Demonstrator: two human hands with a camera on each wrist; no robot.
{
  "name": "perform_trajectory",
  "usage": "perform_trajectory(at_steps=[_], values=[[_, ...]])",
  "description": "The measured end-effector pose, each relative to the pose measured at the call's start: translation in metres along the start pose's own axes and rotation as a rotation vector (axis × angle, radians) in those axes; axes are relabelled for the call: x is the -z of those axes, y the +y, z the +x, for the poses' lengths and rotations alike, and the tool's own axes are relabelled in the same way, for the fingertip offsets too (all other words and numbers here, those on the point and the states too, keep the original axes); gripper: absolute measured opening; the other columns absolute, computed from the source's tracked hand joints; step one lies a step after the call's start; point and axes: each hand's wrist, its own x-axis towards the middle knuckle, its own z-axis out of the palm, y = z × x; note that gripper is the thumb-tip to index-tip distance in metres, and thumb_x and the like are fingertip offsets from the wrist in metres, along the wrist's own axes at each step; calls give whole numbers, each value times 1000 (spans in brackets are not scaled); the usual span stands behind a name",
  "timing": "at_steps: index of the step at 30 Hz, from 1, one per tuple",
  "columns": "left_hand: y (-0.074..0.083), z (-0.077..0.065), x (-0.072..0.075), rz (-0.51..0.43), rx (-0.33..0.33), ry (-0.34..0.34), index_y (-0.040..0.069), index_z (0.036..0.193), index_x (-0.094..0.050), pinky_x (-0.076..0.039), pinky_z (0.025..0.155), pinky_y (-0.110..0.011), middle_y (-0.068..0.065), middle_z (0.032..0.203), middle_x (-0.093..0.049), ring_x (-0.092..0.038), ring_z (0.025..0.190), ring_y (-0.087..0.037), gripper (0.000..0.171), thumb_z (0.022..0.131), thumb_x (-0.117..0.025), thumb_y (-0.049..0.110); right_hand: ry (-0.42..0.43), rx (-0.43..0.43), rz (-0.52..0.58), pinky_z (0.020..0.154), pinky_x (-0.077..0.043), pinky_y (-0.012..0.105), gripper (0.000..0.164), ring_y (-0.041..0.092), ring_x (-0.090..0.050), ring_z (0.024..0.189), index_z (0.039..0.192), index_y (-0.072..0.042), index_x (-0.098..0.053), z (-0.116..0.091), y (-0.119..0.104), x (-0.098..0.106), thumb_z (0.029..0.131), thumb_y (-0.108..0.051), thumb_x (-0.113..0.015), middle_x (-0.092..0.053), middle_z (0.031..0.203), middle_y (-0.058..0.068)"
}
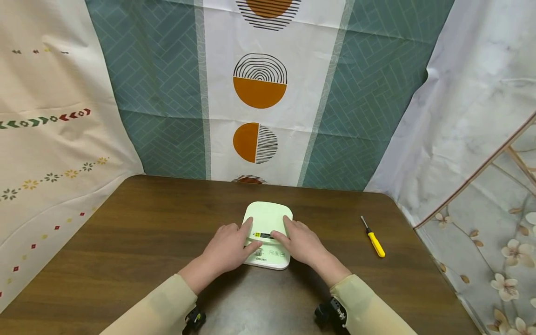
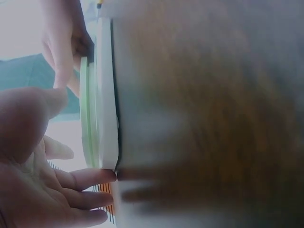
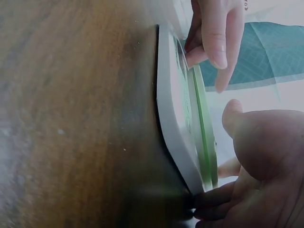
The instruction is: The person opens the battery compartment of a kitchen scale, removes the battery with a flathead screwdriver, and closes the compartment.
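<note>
A pale green and white digital kitchen scale (image 1: 268, 217) lies flat on the table, its small display and buttons facing me. At its left side is my left hand (image 1: 226, 247), with fairly straight fingers; in the left wrist view one fingertip touches the scale's side edge. My right hand (image 1: 304, 243) is at the opposite side, thumb and index finger extended over the top. Low on that edge, the right wrist view shows other fingers (image 3: 216, 197) against the scale, their tips partly hidden. Neither hand visibly curls round it.
A screwdriver (image 1: 376, 243) with a yellow handle lies on the right of the brown wooden table (image 1: 125, 242). Patterned cloths (image 1: 163, 93) hang behind the table and along both sides. Each wrist carries a black camera (image 1: 331, 312).
</note>
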Motion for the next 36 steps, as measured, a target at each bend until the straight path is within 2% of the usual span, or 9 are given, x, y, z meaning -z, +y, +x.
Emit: perform_trajectory(at_steps=[6,12,17,23,30,36], values=[[3,-6,2,-26,-27,5,-4,158,-53,-56,92,-53,-14,84,-65,-63,82,-30,71,107,-75,41,-12,-2,-9,111,-52,61,76,42,-59,142,163,5,-46,4,1,1,112,-48,-63,-61,153,27],[0,-5,0,-29,-9,-10,-2,158,-54,-57,90,-52,-15,93,-71,-69,88,-30,70,107,-76,40,-49,-9,26,114,-50,60,78,42,-56,145,165,7,-42,3,5,4,113,-48,-62,-57,158,28],[-4,-2,4,-26,45,-41,0,161,-52,-57,99,-55,-18,114,-76,-74,107,-34,71,108,-74,42,-55,-83,45,116,-48,61,84,40,-53,150,170,4,-35,1,8,12,113,-52,-61,-51,164,26],[-13,5,10,-42,125,-89,1,166,-46,-54,107,-59,-23,142,-68,-66,130,-40,75,110,-68,45,-40,-160,8,124,-37,64,85,43,-40,159,170,3,-35,1,9,19,112,-55,-59,-42,171,24],[-24,18,12,-52,209,-139,-4,165,-44,-48,116,-62,-29,157,-57,-55,145,-46,78,112,-62,50,-45,-164,-29,126,-36,60,82,43,-39,159,166,6,-42,4,10,19,113,-55,-58,-45,169,25],[-27,27,13,-63,242,-169,-7,163,-46,-44,120,-61,-29,160,-54,-52,148,-46,77,113,-60,50,-53,-169,-39,126,-35,60,78,41,-36,161,163,5,-48,8,13,17,114,-55,-57,-45,169,25]])
